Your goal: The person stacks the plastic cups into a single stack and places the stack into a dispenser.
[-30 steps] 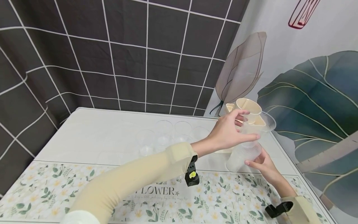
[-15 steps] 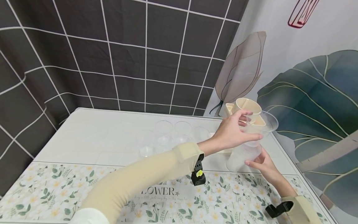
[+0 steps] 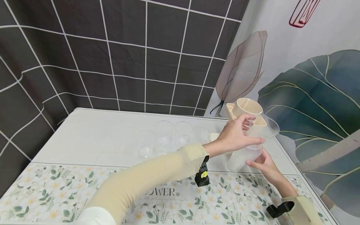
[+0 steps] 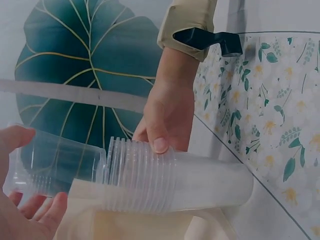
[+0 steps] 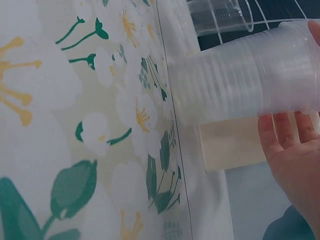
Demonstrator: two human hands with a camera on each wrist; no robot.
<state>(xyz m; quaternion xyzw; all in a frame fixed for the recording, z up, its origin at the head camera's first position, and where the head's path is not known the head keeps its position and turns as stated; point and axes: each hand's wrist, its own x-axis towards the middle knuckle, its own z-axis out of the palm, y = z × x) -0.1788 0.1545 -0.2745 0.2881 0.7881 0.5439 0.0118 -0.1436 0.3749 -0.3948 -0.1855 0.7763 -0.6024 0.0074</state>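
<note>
My left hand (image 3: pixel 237 132) holds a clear plastic cup (image 3: pixel 271 127) between thumb and fingers, its mouth tilted up to the right in the head view. Just below, my right hand (image 3: pixel 263 164) grips a stack of clear plastic cups (image 3: pixel 241 160) that leans over the table. In the left wrist view the single cup (image 4: pixel 67 157) lies in line with the rims of the stack (image 4: pixel 142 175), end to end; whether they touch I cannot tell. The right wrist view shows the fingers of my right hand (image 5: pixel 295 150) under the ribbed stack (image 5: pixel 225 82).
A cream-coloured holder (image 3: pixel 248 105) with a round opening stands behind my hands at the table's right back. Several clear cups (image 3: pixel 164 140) stand mid-table, partly behind my left sleeve. A flower-patterned cloth (image 3: pixel 219 200) covers the front; a dark gridded curtain (image 3: pixel 123 59) hangs behind.
My left hand has shifted slightly right and down, and the cup in it leans further to the right. My right hand and the stack look almost unmoved.
</note>
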